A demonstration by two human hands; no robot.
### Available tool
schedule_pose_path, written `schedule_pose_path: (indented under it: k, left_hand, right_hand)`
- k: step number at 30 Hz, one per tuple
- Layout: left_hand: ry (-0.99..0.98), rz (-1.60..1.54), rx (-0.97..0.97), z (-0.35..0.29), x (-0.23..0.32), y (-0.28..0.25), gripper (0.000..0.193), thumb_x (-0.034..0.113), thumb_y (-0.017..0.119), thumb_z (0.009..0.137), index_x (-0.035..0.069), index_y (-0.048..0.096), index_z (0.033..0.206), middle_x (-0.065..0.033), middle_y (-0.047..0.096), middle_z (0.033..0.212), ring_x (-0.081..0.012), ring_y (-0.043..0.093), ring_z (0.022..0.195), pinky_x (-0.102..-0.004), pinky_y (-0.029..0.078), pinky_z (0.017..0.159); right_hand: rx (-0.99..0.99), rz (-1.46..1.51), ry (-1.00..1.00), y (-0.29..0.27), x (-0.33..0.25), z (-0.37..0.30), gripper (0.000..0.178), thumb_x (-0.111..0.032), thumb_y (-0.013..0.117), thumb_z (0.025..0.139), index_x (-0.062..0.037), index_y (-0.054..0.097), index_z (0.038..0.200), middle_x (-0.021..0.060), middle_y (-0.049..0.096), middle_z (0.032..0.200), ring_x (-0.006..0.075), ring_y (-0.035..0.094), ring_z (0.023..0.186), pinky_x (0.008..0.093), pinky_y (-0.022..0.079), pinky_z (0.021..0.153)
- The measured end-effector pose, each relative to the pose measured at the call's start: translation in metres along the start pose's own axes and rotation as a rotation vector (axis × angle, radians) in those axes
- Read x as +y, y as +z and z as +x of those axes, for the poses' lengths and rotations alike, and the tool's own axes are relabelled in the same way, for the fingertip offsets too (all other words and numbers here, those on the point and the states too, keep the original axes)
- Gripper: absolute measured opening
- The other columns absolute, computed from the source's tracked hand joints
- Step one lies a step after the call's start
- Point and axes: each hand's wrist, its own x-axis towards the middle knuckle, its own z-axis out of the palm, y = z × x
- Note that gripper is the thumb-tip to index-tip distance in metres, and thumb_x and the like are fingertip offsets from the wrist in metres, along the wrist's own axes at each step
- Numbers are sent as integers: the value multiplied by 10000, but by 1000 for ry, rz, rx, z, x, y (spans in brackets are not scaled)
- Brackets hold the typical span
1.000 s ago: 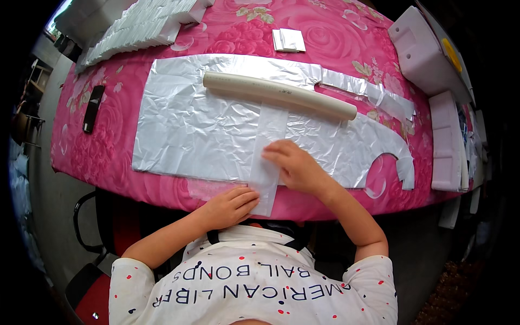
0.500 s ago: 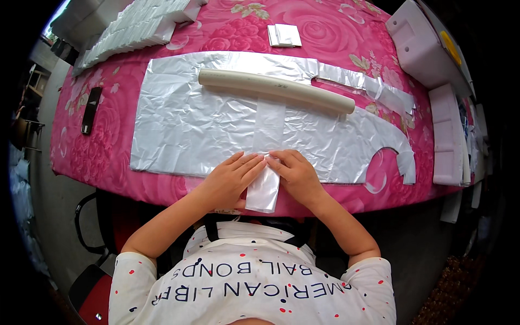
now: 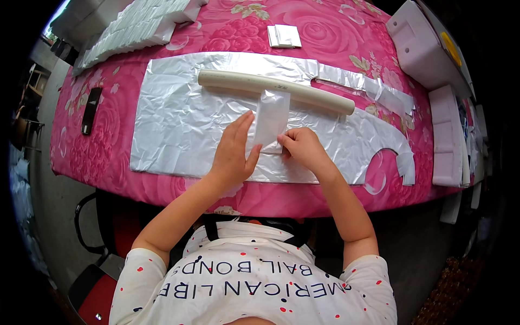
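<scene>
A folded strip of translucent white plastic bag (image 3: 272, 119) lies over a wide stack of flat white plastic bags (image 3: 173, 119), its far end overlapping a long beige tube (image 3: 227, 80). My right hand (image 3: 306, 149) pinches the strip's near right corner between thumb and fingers. Along the strip's left side is my left hand (image 3: 233, 146), open, its fingers stretched out and the thumb tip at the near left corner. The stack has handle cut-outs at its right end, and the tube rests across it beyond both hands.
A pink rose-patterned cloth (image 3: 325, 27) covers the table. Small folded white packets (image 3: 284, 36) lie at the far side, rows of them (image 3: 135, 32) at the far left. A black oblong object (image 3: 91, 111) lies left; white foam boxes (image 3: 428, 49) stand right.
The folded strip has moved from the table's near edge up onto the stack, against the tube. Both hands moved away from my body; the left one has spread beside the strip.
</scene>
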Motion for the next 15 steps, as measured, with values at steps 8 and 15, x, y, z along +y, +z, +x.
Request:
schedule_pose_path:
  k: [8,15]
  left_hand:
    - [73,345,-348,-17,8,23,761,376,536,826,-50,237,1381,-209,198,1459,-329,159,1372,-428,128,1109]
    - [43,336,-319,-16,9,23,740,359,553,816,-52,274,1364,-205,243,1445,-320,207,1358,-421,158,1100]
  right_hand:
    - [-53,131,136,-5,-3,6,257,-208,576,854,32,638,786,70,627,630,141,625,533,249,444,469]
    - [408,-292,-341,24,1,-22,291,-147,683,744,1,607,983,147,605,988,208,612,849,320,479,659]
